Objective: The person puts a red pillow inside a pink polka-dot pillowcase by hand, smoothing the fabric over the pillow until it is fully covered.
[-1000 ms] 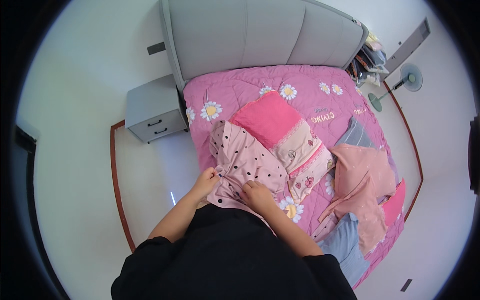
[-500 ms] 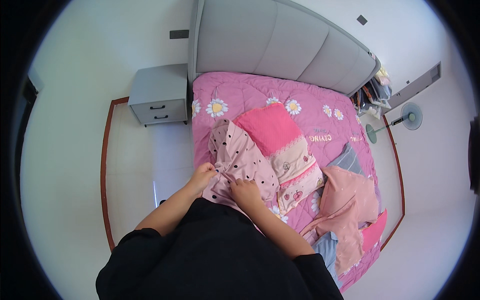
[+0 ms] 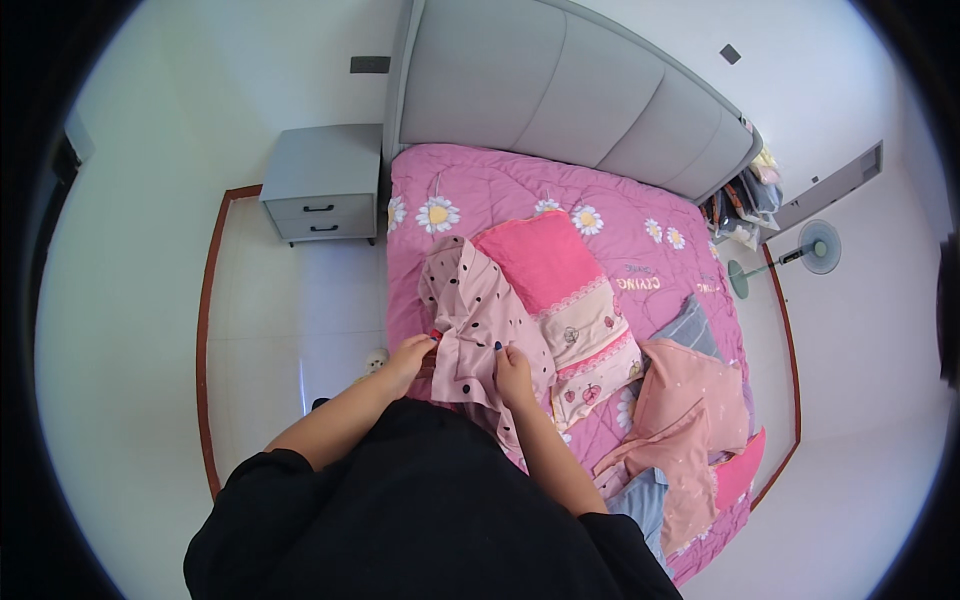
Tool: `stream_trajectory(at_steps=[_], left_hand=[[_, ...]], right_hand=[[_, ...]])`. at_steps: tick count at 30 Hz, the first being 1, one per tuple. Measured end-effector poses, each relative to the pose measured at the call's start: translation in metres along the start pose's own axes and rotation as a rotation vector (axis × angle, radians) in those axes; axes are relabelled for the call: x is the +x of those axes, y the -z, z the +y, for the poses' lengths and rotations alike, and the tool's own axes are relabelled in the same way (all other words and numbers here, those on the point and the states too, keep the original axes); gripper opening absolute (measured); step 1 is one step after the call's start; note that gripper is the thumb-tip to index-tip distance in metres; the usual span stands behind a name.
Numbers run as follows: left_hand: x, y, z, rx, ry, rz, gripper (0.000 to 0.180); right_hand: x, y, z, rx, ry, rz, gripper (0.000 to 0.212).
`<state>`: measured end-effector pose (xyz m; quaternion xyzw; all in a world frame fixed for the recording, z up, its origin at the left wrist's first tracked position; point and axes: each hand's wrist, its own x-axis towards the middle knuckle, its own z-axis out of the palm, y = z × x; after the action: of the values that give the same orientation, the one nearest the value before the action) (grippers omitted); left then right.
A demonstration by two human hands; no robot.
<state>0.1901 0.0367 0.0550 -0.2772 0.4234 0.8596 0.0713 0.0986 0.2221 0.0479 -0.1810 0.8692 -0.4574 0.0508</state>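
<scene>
A pale pink cloth with black dots (image 3: 478, 303) lies bunched and creased over the bed's near left part. My left hand (image 3: 408, 362) pinches its left edge, where a small red patch and a brownish strip show beside the fingers. Against the same cloth, my right hand (image 3: 513, 372) grips a fold with thumb and fingers, a little to the right. Touching the cloth's right side is a flat pink piece with lace trim and a cream printed lower part (image 3: 540, 265).
A pink flowered quilt (image 3: 675, 270) covers the bed before a grey padded headboard (image 3: 520, 85). Peach cloths (image 3: 690, 390) and a grey-blue one (image 3: 640, 500) lie heaped at right. A grey nightstand (image 3: 320, 180) stands left; a fan (image 3: 820, 247) stands beyond the bed.
My right hand has moved slightly right and turned, now gripping a fold with its thumb up. The cloth's near left edge has lifted, baring the red patch and brownish strip.
</scene>
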Motion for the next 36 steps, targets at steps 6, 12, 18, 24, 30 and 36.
stream_trajectory(at_steps=[6,12,18,24,30,36], left_hand=[[0.022,0.023,-0.037,0.265,0.132,0.029,0.037],[0.04,0.006,-0.024,-0.319,0.387,-0.306,0.043],[0.087,-0.004,-0.028,-0.188,0.077,-0.22,0.027],[0.124,0.002,-0.062,-0.208,0.144,-0.052,0.008],[0.141,0.017,-0.076,-0.249,-0.027,-0.18,0.014],[0.134,0.031,-0.068,0.062,-0.255,-0.388,0.021]], right_hand=[[0.013,-0.008,-0.031,0.565,-0.529,-0.202,0.024],[0.022,-0.026,-0.025,0.648,-0.564,-0.18,0.022],[0.038,-0.028,-0.016,0.665,-0.533,-0.038,0.024],[0.044,-0.002,-0.01,0.716,-0.576,-0.144,0.024],[0.034,0.043,0.02,-0.103,-0.119,-0.1,0.024],[0.019,0.041,0.029,0.024,-0.222,-0.202,0.024]])
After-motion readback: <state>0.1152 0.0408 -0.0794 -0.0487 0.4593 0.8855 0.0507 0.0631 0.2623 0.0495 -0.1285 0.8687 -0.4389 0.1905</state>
